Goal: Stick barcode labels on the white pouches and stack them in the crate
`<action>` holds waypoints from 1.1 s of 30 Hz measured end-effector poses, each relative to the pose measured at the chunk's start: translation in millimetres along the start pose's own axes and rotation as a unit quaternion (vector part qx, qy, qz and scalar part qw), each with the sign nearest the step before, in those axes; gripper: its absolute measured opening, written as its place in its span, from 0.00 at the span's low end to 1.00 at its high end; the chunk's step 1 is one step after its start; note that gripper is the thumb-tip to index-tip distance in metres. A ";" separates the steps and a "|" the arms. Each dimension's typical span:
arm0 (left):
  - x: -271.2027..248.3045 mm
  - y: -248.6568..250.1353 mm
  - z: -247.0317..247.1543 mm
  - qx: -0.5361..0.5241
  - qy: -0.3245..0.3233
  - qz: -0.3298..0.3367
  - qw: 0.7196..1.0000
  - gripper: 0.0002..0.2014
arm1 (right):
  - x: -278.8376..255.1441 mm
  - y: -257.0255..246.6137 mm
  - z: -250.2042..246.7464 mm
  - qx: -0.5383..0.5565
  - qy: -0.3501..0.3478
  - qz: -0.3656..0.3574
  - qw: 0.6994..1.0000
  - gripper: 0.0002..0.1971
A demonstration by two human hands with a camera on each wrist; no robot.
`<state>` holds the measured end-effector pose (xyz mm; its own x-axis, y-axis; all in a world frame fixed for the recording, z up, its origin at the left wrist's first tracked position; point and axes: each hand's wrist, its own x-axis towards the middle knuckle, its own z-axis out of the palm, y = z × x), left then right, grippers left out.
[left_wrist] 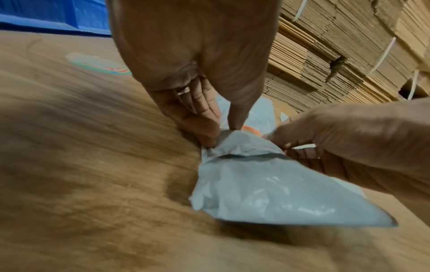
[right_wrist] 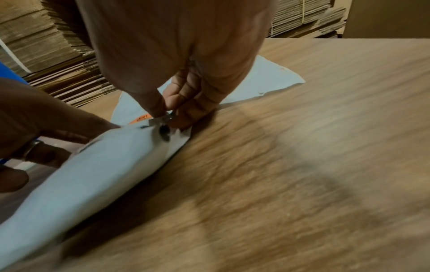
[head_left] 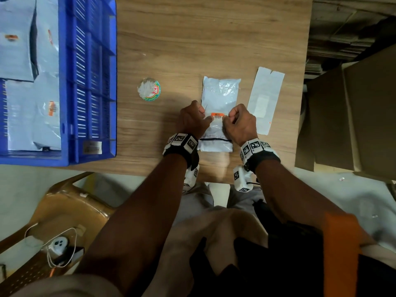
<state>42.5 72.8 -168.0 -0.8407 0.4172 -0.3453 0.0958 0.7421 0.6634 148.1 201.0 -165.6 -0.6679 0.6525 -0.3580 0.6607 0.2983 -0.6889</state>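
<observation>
A white pouch [head_left: 220, 95] lies flat on the wooden table [head_left: 192, 39], its near end by the table's front edge. A barcode label [head_left: 217, 115] with an orange top strip sits across its middle. My left hand [head_left: 194, 121] pinches the pouch's left edge, thumb down beside the label [left_wrist: 250, 129]. My right hand [head_left: 236, 123] pinches the right edge the same way, thumb at the label's end [right_wrist: 139, 117]. In the wrist views the pouch [left_wrist: 267, 193] [right_wrist: 93, 165] bulges up between both hands. The blue crate [head_left: 90, 82] at the left holds several labelled white pouches [head_left: 17, 50].
A white label backing sheet [head_left: 265, 99] lies just right of the pouch. A round printed sticker [head_left: 149, 89] is on the table between crate and pouch. A brown cardboard box [head_left: 353, 116] stands at the right edge. Flat cardboard stacks [left_wrist: 337, 55] are behind the table. A plastic chair [head_left: 64, 211] is below left.
</observation>
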 end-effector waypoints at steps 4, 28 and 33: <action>1.4 -1.2 -0.1 0.000 -0.014 -0.001 1.000 0.13 | -0.9 -1.6 -0.4 -0.002 0.005 -0.008 1.000 0.05; 6.9 -3.7 0.9 0.017 -0.035 -0.023 0.999 0.18 | -1.7 -2.9 1.0 -0.001 0.005 0.011 1.000 0.10; 1.8 -10.8 2.0 0.013 -0.012 -0.042 0.999 0.23 | 0.3 -4.8 -1.6 0.025 0.042 0.037 0.998 0.15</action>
<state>41.0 66.5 -177.1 -0.8331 0.3649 -0.4156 0.0395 0.7888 0.6134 145.3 200.9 -161.3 -0.5848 0.7284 -0.3569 0.6885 0.2130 -0.6933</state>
